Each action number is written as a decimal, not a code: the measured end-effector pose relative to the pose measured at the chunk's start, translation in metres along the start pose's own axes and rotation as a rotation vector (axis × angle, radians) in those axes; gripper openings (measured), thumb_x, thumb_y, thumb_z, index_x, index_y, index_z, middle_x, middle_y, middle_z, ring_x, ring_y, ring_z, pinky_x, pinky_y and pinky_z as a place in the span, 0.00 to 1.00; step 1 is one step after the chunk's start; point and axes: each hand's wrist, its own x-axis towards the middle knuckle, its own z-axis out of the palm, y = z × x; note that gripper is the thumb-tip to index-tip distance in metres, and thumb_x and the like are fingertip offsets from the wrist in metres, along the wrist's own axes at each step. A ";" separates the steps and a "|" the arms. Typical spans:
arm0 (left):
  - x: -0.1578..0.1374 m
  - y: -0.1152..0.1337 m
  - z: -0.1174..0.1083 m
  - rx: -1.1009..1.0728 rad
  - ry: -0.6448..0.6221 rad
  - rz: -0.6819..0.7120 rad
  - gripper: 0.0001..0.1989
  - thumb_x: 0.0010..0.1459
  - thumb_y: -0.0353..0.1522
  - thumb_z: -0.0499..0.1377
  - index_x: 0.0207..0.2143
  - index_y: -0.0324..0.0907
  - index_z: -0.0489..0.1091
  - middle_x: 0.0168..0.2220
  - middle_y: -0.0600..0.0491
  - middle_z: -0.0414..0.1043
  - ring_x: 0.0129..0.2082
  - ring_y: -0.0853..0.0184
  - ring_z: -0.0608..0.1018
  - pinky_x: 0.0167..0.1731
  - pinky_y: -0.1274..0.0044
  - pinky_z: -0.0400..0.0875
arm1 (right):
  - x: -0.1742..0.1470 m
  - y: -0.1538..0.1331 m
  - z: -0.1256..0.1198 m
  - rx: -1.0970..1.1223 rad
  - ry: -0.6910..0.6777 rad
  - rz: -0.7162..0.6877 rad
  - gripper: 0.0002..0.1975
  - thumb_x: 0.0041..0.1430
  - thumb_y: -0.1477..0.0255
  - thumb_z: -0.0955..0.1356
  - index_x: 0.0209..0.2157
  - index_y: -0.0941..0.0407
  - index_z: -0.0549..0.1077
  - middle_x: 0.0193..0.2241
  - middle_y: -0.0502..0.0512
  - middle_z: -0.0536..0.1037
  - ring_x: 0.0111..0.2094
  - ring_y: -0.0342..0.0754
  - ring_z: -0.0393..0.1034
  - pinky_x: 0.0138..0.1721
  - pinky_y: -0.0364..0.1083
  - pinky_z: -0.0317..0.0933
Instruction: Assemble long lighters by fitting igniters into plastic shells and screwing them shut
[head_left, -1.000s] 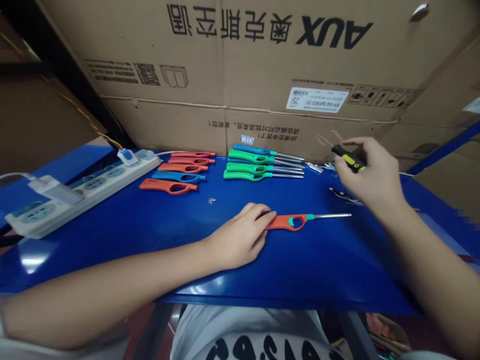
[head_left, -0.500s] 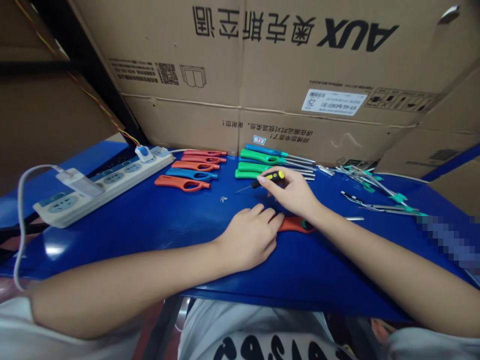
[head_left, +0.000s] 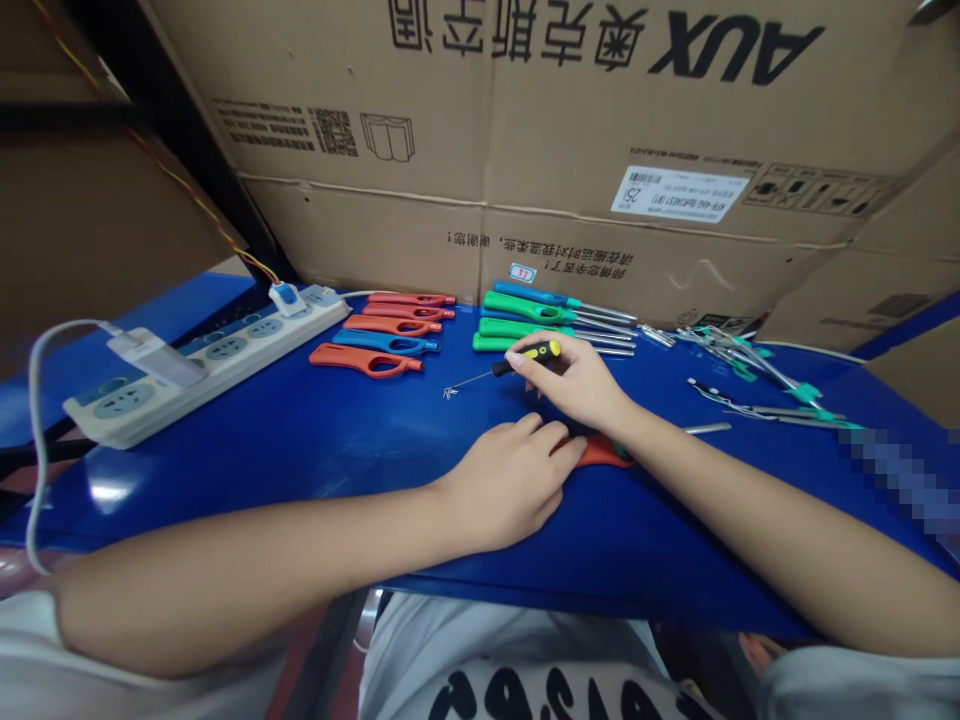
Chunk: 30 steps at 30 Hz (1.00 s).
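At the bottom of the frame a blue glossy metal tabletop (head_left: pixel 247 450) carries both forearms inward; just above its near edge, at centre, the left hand (head_left: pixel 510 480) lies flat with fingers together, pressing on the handle of an orange plastic long-nosed lighter (head_left: pixel 600 453), whose thin steel nozzle (head_left: pixel 707 428) pokes out to the right past the right wrist. Light, stiff and smooth, the lighter would likely skate on the slick top, so the broad handle is the sensible place to pin it. Just beyond, the right hand (head_left: pixel 577 385) is pinched around a small black-and-yellow screwdriver (head_left: pixel 525 357), its fine tip reaching left to tiny silver screws (head_left: pixel 450 392). Farther up, rows of orange, blue and green lighters (head_left: pixel 390 335) lie loose, in no container, with a white power strip (head_left: pixel 202 365) at left and a large cardboard box (head_left: pixel 525 150) behind.
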 end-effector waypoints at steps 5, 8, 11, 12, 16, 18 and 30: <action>0.001 0.000 -0.001 -0.012 -0.017 -0.005 0.20 0.68 0.29 0.51 0.61 0.38 0.66 0.52 0.44 0.73 0.47 0.53 0.74 0.46 0.62 0.75 | 0.000 -0.002 0.001 0.058 0.000 0.046 0.15 0.57 0.57 0.74 0.36 0.54 0.77 0.32 0.51 0.79 0.24 0.41 0.69 0.26 0.43 0.65; 0.001 -0.002 0.001 -0.036 0.000 -0.006 0.19 0.69 0.29 0.51 0.60 0.37 0.67 0.51 0.44 0.74 0.46 0.54 0.74 0.47 0.63 0.74 | 0.000 -0.006 -0.001 0.096 0.038 0.051 0.17 0.55 0.55 0.75 0.36 0.55 0.76 0.30 0.49 0.78 0.22 0.41 0.68 0.25 0.43 0.65; 0.003 -0.007 0.004 -0.107 0.042 0.005 0.18 0.70 0.30 0.51 0.59 0.37 0.69 0.49 0.44 0.74 0.46 0.56 0.74 0.48 0.65 0.74 | 0.002 -0.011 -0.008 0.116 0.114 0.019 0.20 0.54 0.53 0.75 0.36 0.55 0.76 0.26 0.48 0.76 0.21 0.40 0.67 0.23 0.42 0.63; 0.004 -0.010 0.005 -0.143 0.058 0.011 0.18 0.70 0.30 0.51 0.58 0.37 0.69 0.50 0.43 0.74 0.47 0.57 0.74 0.49 0.65 0.74 | 0.002 -0.013 -0.010 0.124 0.142 0.009 0.20 0.54 0.53 0.75 0.36 0.55 0.76 0.25 0.47 0.76 0.20 0.40 0.66 0.22 0.42 0.62; 0.007 -0.020 0.011 -0.327 0.107 0.041 0.17 0.68 0.31 0.56 0.58 0.37 0.69 0.52 0.44 0.74 0.51 0.58 0.74 0.55 0.67 0.71 | -0.003 -0.024 -0.025 0.214 0.259 0.036 0.21 0.53 0.52 0.75 0.35 0.55 0.75 0.23 0.47 0.74 0.19 0.40 0.65 0.20 0.41 0.61; 0.008 -0.023 0.014 -0.421 0.132 0.039 0.17 0.67 0.30 0.59 0.57 0.38 0.70 0.52 0.45 0.75 0.52 0.59 0.74 0.56 0.68 0.71 | -0.009 -0.028 -0.033 0.284 0.308 0.079 0.20 0.53 0.52 0.75 0.33 0.55 0.74 0.22 0.47 0.73 0.19 0.40 0.64 0.19 0.41 0.59; 0.018 -0.024 0.015 -0.838 0.442 -0.201 0.17 0.56 0.34 0.70 0.48 0.41 0.77 0.44 0.48 0.81 0.43 0.64 0.82 0.44 0.73 0.77 | -0.038 -0.020 -0.075 0.419 0.497 0.165 0.13 0.57 0.60 0.70 0.26 0.52 0.66 0.18 0.45 0.60 0.17 0.41 0.54 0.17 0.42 0.52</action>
